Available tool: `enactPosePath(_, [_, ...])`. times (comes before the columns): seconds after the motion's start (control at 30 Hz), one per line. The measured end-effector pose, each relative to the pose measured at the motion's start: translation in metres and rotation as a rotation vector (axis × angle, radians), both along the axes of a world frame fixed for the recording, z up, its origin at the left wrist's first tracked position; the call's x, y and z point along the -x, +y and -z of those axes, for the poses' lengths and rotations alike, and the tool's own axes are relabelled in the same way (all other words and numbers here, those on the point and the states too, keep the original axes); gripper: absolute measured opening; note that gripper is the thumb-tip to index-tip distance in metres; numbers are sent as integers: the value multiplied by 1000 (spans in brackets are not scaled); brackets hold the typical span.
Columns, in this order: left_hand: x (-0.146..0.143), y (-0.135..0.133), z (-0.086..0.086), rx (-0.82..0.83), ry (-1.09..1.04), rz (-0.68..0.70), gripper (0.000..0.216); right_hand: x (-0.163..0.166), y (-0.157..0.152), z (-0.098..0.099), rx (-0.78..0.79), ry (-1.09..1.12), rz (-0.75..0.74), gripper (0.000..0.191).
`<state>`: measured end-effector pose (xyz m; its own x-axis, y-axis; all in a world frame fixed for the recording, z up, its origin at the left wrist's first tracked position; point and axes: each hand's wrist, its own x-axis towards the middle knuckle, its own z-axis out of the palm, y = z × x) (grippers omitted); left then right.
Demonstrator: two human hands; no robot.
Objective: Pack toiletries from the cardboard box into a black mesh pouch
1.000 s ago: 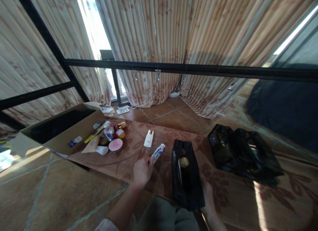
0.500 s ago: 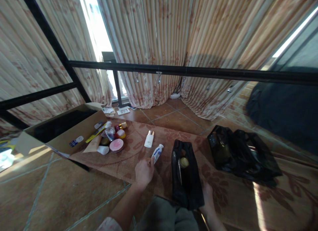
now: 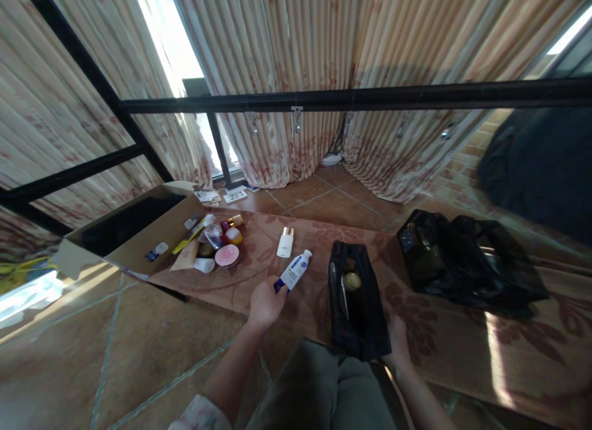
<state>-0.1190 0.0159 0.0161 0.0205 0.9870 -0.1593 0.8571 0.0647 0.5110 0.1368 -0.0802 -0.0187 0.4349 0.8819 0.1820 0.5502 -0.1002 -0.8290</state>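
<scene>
My left hand [image 3: 267,303] is closed round the dark blue end of a white and blue squeeze tube [image 3: 296,271], whose cap points away to the right. Beyond the tube lies a white bottle with a gold cap [image 3: 285,243]. My right hand [image 3: 396,342] grips the near right side of an open black bag [image 3: 370,313], its fingertips hidden by the bag. Inside the bag a round, pale yellowish lid [image 3: 353,281] shows. To the left is a pile of cosmetics, with a pink round compact [image 3: 227,256], a white-capped tan tube [image 3: 186,256] and several small bottles.
An open cardboard box [image 3: 139,240] stands at the left end of the cloth-covered bench [image 3: 259,257]. More black bags [image 3: 467,263] sit on the right. A black metal rail [image 3: 324,101] crosses in front of the curtains [image 3: 287,47]. Papers [image 3: 235,195] lie on the tiled floor.
The tube in my left hand has turned so more of its printed side shows. The view has shifted slightly; my right hand remains at the bag's side.
</scene>
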Motion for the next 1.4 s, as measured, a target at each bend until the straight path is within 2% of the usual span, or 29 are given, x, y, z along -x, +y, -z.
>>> enactPosePath(0.13, [8, -7, -1, -10, -15, -20, 18, 0, 0, 0, 15, -2, 1, 37])
enactPosePath(0.3, [11, -10, 5, -9, -70, -76, 27, 0, 0, 2, 32, 9, -7, 37])
enactPosePath(0.6, [8, -12, 4, 58, -390, -211, 33, 0, 0, 2, 24, 13, 7, 36])
enactPosePath(0.77, [4, -11, 8, 2, -559, -243, 37, -1, 0, 4, 27, 41, 5, 36])
enactPosePath(1.0, [3, -15, 9, -246, -508, -153, 28, 0, 0, 2, 10, 39, 5, 35])
enactPosePath(1.23, [7, -19, 12, -420, -411, 118, 25, 2, 1, -1, 20, 67, 3, 35])
enactPosePath(1.4, [20, -31, 29, -426, -247, 305, 30, 3, 2, -5, 29, 65, 25, 36])
